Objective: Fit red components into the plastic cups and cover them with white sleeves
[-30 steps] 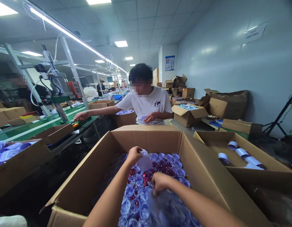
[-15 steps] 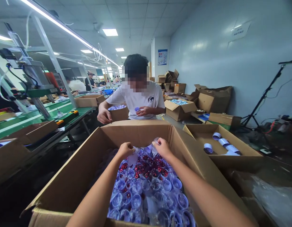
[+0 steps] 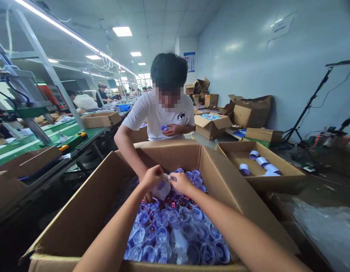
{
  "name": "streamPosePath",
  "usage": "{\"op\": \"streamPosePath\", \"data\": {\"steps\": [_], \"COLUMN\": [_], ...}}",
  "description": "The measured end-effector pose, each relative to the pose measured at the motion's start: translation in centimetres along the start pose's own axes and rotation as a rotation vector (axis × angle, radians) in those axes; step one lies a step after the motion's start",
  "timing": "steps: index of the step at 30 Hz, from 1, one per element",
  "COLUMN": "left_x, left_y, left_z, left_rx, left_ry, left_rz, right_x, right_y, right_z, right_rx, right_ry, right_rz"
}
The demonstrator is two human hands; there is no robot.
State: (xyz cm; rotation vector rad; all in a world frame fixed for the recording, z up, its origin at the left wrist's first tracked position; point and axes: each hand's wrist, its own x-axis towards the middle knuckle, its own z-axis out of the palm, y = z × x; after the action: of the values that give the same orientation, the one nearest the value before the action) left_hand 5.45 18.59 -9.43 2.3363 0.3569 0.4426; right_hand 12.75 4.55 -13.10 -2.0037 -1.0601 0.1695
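Observation:
My left hand (image 3: 151, 178) pinches one side of the gathered top of a clear plastic bag (image 3: 161, 189). On its other side my right hand (image 3: 181, 183) is closed on the same bag. Something pale purple shows through the film, but I cannot make out its shape. Below lie many purple cups (image 3: 161, 235) wrapped in clear film, in a large cardboard box (image 3: 70, 217). Small shiny red parts (image 3: 173, 205) are scattered among the cups under the bag.
Across the box a co-worker (image 3: 141, 113) reaches one hand (image 3: 148, 197) in, close beside my left hand; the other holds a purple cup (image 3: 164, 128). A shallow carton (image 3: 231, 151) with purple rings stands right. A green conveyor bench (image 3: 99, 132) runs along the left.
My hands have come together, bringing the plastic bag between them. The co-worker's arm has moved from outside the box down into it, and the view has shifted slightly.

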Motion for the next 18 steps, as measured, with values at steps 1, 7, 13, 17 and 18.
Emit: {"op": "streamPosePath", "data": {"steps": [1,7,13,17,18], "left_x": [0.0,-0.3,-1.0,0.2,0.5], "left_y": [0.3,1.5,1.8,0.2,-0.4], "left_z": [0.1,0.1,1.3,1.5,1.3], "left_rx": [-0.025,-0.487,-0.574,-0.264,-0.218], "left_ry": [0.023,-0.149,-0.392,-0.190,-0.150], "left_rz": [0.007,0.044,0.101,-0.013,-0.067], "right_x": [0.1,1.1,0.5,0.6,0.6], "right_y": [-0.3,-2.0,-3.0,-1.6,-1.0], "right_z": [-0.1,-1.2,-1.5,-2.2,-2.2], "right_rx": [-0.007,0.392,1.069,0.529,0.287], "right_ry": [0.062,0.228,-0.094,-0.138,-0.142], "right_rz": [0.036,0.109,0.203,0.256,0.280]}}
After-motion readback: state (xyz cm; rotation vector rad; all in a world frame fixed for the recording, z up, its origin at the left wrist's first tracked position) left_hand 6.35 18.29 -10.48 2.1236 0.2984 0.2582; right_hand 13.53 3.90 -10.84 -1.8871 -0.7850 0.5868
